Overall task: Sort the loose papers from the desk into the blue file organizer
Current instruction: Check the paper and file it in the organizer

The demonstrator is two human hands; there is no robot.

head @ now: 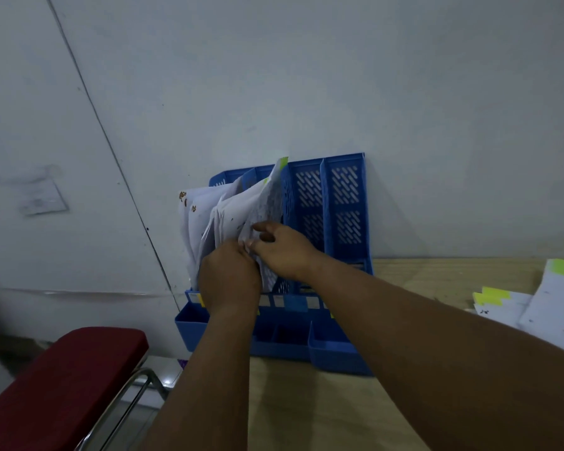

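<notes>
1. Your left hand [230, 275] has its fingers curled into the lower edge of the filed papers [238, 213]; exactly which sheets they grip cannot be told
2. Your right hand [282, 252] pinches a sheet between thumb and curled fingers, just beside the left knuckles
3. The papers stand splayed in the left compartments of the blue file organizer [326, 203], directly beyond your fingertips; the two compartments right of your right hand look empty
4. Loose papers [534, 304] with yellow-green tabs lie on the desk [323, 411], well apart to the right of both hands
5. Recommendation: steady the stack with the left fingers, guide the pinched sheet down until its bottom edge seats, and keep the tabbed edges uppermost and uncreased
</notes>
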